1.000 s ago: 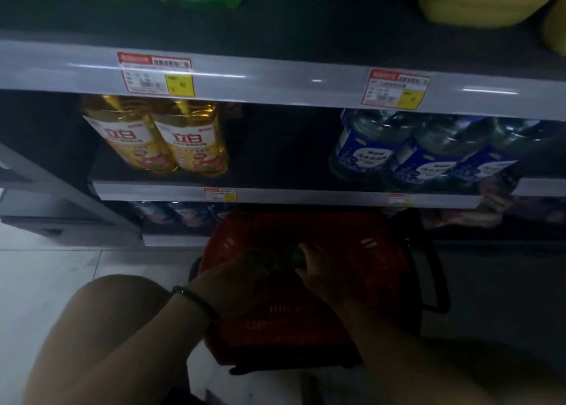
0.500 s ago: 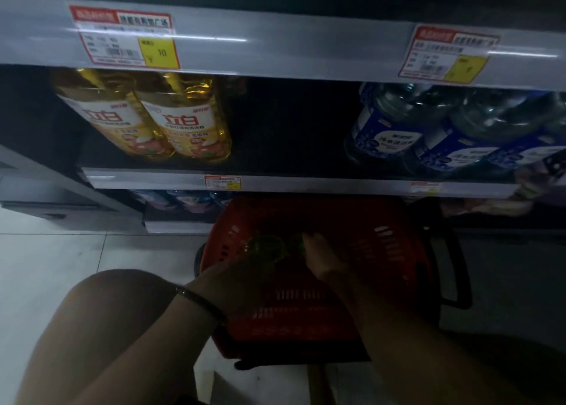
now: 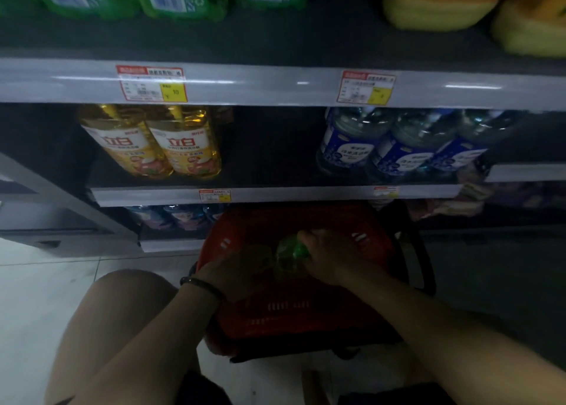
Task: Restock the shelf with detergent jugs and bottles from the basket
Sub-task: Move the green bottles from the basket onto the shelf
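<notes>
- Green bottle (image 3: 290, 253) low in red basket (image 3: 284, 309) on floor before shelf (image 3: 306, 193).
- Right hand (image 3: 335, 259) curled round its top.
- Left hand (image 3: 242, 271) beside it in basket, grip too dim to tell.

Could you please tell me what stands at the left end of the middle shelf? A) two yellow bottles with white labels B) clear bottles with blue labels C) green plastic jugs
A: the two yellow bottles with white labels stand at the left end of the grey middle shelf; the clear bottles with blue labels stand at its right.
</notes>
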{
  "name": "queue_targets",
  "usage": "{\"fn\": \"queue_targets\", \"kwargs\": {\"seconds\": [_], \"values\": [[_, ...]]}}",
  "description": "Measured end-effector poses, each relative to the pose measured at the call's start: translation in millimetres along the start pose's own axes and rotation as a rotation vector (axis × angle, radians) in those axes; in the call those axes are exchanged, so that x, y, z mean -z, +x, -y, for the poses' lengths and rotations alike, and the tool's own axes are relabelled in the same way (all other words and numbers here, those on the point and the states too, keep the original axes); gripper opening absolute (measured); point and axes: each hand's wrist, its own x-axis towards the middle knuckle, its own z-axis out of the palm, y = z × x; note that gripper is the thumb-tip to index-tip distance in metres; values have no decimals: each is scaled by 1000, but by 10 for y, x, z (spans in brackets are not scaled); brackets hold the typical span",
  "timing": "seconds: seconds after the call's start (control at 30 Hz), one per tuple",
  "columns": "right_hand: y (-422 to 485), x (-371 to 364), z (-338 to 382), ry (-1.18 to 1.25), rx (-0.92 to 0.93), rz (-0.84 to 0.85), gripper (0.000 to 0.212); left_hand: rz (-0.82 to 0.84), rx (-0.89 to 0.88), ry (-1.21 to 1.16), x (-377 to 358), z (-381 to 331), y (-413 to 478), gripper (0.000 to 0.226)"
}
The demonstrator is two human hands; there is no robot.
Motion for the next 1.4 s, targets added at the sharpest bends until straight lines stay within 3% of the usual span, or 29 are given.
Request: {"fn": "queue_targets", "kwargs": {"seconds": [0.13, 0.27, 0.4, 0.53, 0.73, 0.8, 0.9, 1.0, 1.13, 1.3, 1.4], "values": [[-397, 551, 228, 59, 58, -45, 36, -125, -149, 74, -35, -97, -251, 47], [-844, 1159, 508, 115, 124, -138, 27, -226, -204, -138, -27, -345, -528, 77], [-1234, 1710, 746, 126, 203, -265, 31, -470, -350, -264, 84, -596, -806, 71], [-1520, 2208, 946, 154, 214, -328, 32, -565, -505, -393, 303, -877, -1112, 65], [-1607, 2563, 974, 571, 208, -658, 32, -661, -580, -531, 758, -1304, -1564, 60], [-1605, 2514, 918, 719, 202, -733, 46, -676, -583, -562, 916, -1409, -1682, 57], [-1560, 2403, 875, 860, 235, -603, 73, -689, -590, -618, 1171, -1548, -1818, 46], [-1490, 2374, 917, 890, 256, -466, 79, -646, -575, -677, 1422, -1724, -1919, 37], [-1334, 2506, 1049, 1045, 302, -515, 60, -602, -561, -664, 1767, -1836, -1885, 34], [-1007, 2791, 1095, 1174, 288, -600, 52, -651, -545, -661, 2124, -1907, -1771, 66], [-789, 3016, 1052, 1115, 220, -687, 54, -694, -548, -673, 2165, -1888, -1698, 31]]}}
